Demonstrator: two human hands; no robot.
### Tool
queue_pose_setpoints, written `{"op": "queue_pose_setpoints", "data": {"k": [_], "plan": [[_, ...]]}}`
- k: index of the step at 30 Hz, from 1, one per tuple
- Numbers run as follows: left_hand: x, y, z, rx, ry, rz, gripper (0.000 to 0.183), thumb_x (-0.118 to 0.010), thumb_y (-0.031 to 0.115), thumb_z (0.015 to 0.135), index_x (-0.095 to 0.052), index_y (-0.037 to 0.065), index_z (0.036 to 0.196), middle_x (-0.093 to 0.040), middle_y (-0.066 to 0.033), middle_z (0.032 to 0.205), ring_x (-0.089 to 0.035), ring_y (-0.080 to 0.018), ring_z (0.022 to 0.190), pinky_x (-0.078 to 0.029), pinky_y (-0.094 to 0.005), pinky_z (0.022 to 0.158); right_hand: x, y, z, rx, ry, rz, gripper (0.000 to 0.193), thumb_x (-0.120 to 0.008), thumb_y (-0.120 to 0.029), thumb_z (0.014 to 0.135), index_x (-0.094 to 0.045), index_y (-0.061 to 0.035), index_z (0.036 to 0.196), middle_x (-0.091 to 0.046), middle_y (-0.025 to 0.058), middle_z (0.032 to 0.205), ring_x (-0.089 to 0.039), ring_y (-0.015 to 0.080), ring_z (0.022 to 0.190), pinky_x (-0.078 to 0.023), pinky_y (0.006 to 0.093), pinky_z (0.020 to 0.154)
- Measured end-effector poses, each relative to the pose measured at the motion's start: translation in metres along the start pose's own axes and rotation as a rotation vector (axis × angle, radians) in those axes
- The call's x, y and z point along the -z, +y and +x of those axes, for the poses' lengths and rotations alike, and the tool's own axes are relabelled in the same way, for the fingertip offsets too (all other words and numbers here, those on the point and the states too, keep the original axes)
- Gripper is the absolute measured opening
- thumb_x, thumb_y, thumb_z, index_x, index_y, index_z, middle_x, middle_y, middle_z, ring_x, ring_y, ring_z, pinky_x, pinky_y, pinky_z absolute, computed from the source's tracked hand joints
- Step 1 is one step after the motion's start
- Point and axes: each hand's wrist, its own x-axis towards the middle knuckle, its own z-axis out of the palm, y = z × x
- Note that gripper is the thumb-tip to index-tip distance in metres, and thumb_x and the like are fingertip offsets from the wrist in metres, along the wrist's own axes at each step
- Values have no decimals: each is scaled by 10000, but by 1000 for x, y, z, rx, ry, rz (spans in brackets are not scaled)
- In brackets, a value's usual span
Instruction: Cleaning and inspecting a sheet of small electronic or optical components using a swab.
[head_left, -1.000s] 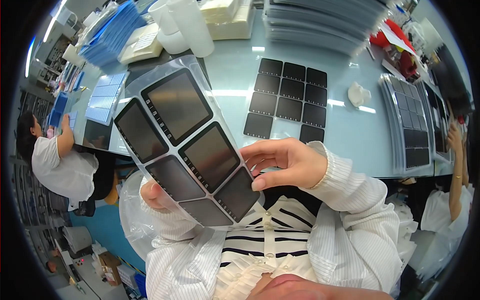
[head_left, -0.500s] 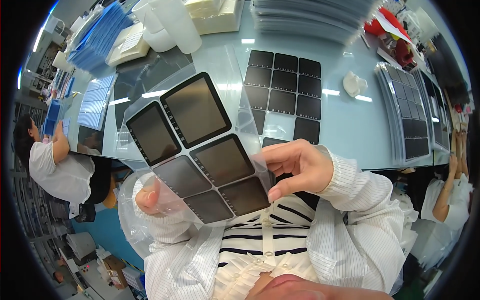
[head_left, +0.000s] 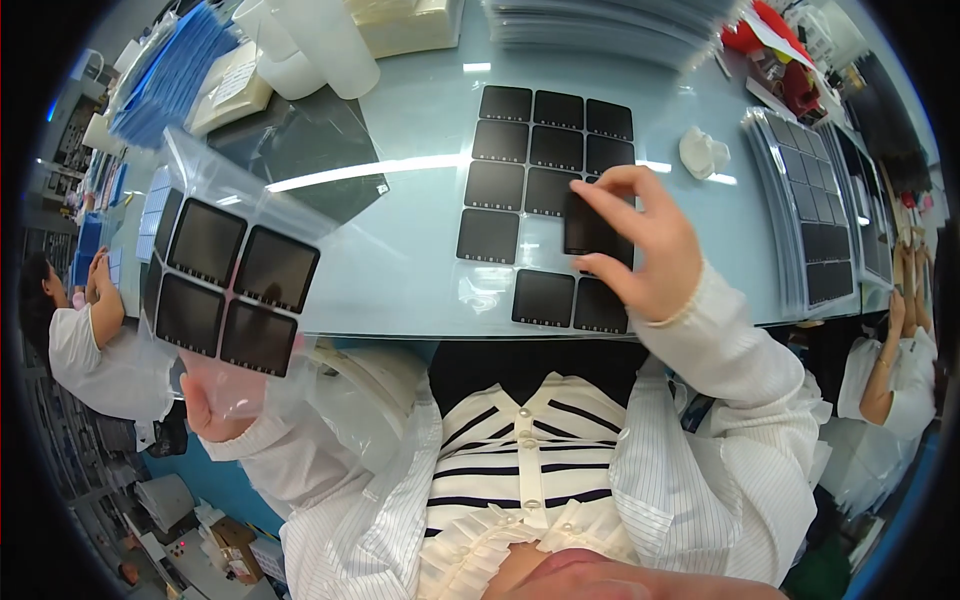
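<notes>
My left hand (head_left: 218, 395) grips the lower edge of a clear plastic sheet (head_left: 190, 165), tilted at the left past the table's front edge. Several dark square panels (head_left: 207, 242) with pale marks along one edge sit in that sheet. Between the thumb and index finger of my right hand (head_left: 662, 245) is one dark panel (head_left: 588, 228), over the right side of a grid of similar panels (head_left: 557, 147) on the table. Whether the held panel touches the tabletop I cannot tell. A gap shows in the grid left of it.
On the glass-topped table (head_left: 400, 240), a crumpled white wad (head_left: 704, 153) lies right of the grid. Stacked panel sheets (head_left: 825, 230) stand at the right, clear sheets (head_left: 610, 25) at the back. White cylinders (head_left: 335, 50) and blue sheets (head_left: 170, 80) occupy the far left. Co-workers sit at both sides.
My left hand has carried the sheet left and tilted it away. My right hand has moved from the sheet's edge up and right to the grid, now pinching a dark panel.
</notes>
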Motion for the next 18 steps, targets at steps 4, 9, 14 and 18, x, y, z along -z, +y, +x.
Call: {"op": "queue_pose_setpoints", "data": {"k": [4, 9, 14, 18], "plan": [[1, -26, 12, -112, 120, 72, 665, -407, 409, 931, -133, 133, 1471, -199, -141, 1502, -276, -397, 1332, -264, -675, 989, -23, -8, -4, -35, -50, -154, 541, -775, -185, 659, -590, 6, 1130, -598, 120, 1038, -615, 275, 901, -526, 343, 749], [-26, -43, 19, -89, 111, -15, 700, -511, 349, 884, -175, 135, 1460, -287, -127, 1467, -343, -381, 1291, -271, -608, 1021, -36, -3, -11, 167, 49, -265, 347, -760, -267, 684, -685, -4, 898, -685, 122, 944, -632, 284, 982, -532, 341, 825], [-26, -47, 16, -45, 137, -84, 692, -520, 314, 871, -213, 71, 1441, -340, -139, 1437, -377, -342, 1277, -291, -494, 1049, -34, -4, -6, 187, 45, -319, 330, -754, -270, 692, -691, -4, 877, -685, 125, 942, -607, 306, 1034, -519, 361, 856], [-26, -51, 14, -55, 130, -106, 685, -522, 306, 867, -231, 52, 1432, -359, -145, 1425, -392, -327, 1270, -297, -460, 1053, -35, -3, -6, 179, 51, -302, 332, -752, -272, 691, -693, -2, 874, -685, 125, 941, -586, 310, 1072, -505, 374, 879]]}}
